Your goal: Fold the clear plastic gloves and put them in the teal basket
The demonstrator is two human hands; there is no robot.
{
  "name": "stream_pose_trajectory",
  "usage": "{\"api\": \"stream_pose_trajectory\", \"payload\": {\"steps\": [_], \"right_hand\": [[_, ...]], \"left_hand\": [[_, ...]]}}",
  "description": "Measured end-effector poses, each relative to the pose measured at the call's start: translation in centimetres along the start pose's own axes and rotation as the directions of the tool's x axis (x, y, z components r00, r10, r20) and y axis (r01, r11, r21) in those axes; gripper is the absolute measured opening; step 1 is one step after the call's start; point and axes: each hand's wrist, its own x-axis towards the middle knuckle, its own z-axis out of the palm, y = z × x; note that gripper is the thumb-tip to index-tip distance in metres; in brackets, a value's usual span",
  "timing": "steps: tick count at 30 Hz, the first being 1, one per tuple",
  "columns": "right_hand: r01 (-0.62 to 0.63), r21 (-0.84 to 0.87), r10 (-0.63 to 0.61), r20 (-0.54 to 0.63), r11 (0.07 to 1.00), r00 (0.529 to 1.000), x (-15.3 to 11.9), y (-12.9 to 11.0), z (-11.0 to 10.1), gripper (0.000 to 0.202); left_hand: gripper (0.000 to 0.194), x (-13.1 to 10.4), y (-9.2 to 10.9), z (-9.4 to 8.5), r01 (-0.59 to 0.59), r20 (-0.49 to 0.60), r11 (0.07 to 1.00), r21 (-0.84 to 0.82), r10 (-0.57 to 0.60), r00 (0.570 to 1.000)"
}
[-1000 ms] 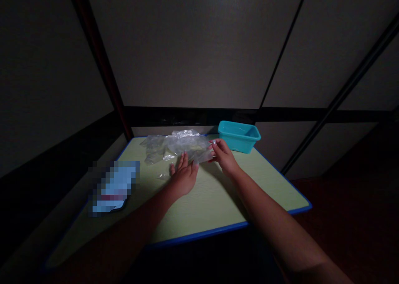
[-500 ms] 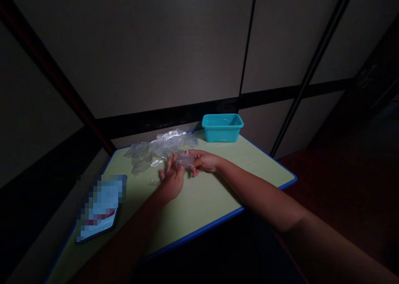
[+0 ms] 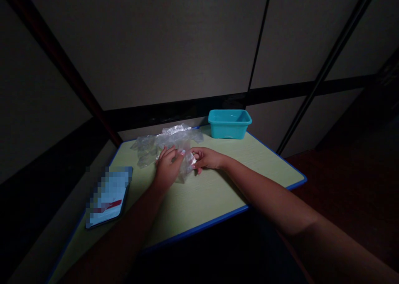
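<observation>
Between my hands is a clear plastic bag (image 3: pixel 186 167), crinkled and see-through, held just above the table. My left hand (image 3: pixel 168 165) grips its left side, thumb against the plastic. On its right side, my right hand (image 3: pixel 207 158) pinches the bag between thumb and fingers. Behind them lies a loose heap of clear plastic bags (image 3: pixel 179 134), spread over the back left of the table. My left fingers partly cover the front of this heap.
A pale green table (image 3: pixel 215 188) with a blue edge stands against dark cabinet panels (image 3: pixel 174 47). The turquoise plastic basket (image 3: pixel 229 129) sits at the back right. A tablet or phone with a lit, blurred screen (image 3: pixel 114 197) lies at the left.
The clear bag between my hands now shows more of its sheet, hanging lower toward the table. My left hand has closed in on it. The view has shifted slightly.
</observation>
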Motion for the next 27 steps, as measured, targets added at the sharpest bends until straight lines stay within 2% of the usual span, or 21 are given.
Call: {"api": "stream_pose_trajectory", "payload": {"steps": [3, 5, 9, 14, 18, 23, 27], "right_hand": [[-0.020, -0.043, 0.021, 0.011, 0.999, 1.000, 0.0, 0.0, 0.0, 0.042], [-0.035, -0.082, 0.036, 0.009, 0.996, 0.999, -0.2, -0.2, 0.0, 0.038], [-0.063, -0.132, 0.055, -0.062, 0.989, 0.997, -0.6, -0.7, 0.4, 0.033], [-0.062, -0.123, 0.043, -0.156, 0.991, 0.987, -0.5, -0.5, 0.8, 0.029], [-0.091, -0.216, 0.060, -0.144, 0.972, 0.988, -0.1, -0.1, 0.9, 0.029], [-0.099, -0.282, 0.064, -0.129, 0.954, 0.990, -0.1, -0.1, 1.1, 0.027], [-0.099, -0.297, 0.074, -0.095, 0.950, 0.993, -0.3, -0.5, 1.3, 0.026]], "left_hand": [[0.031, 0.4, -0.6, -0.3, -0.010, -0.038, 0.975, -0.222, 0.002, 0.999], [0.030, 0.5, -0.8, -0.6, 0.022, -0.046, 0.948, -0.317, -0.039, 0.998], [0.029, 0.6, -0.8, -1.2, 0.108, -0.041, 0.916, -0.387, -0.134, 0.990], [0.028, 1.0, -0.6, -2.4, 0.214, 0.071, 0.860, -0.464, -0.205, 0.976], [0.026, 1.5, -0.6, -3.3, 0.269, 0.179, 0.848, -0.456, -0.209, 0.961], [0.024, 1.9, -0.7, -3.7, 0.373, 0.264, 0.838, -0.399, -0.284, 0.922], [0.017, 1.8, -0.9, -4.5, 0.372, 0.349, 0.851, -0.371, -0.243, 0.905]]}}
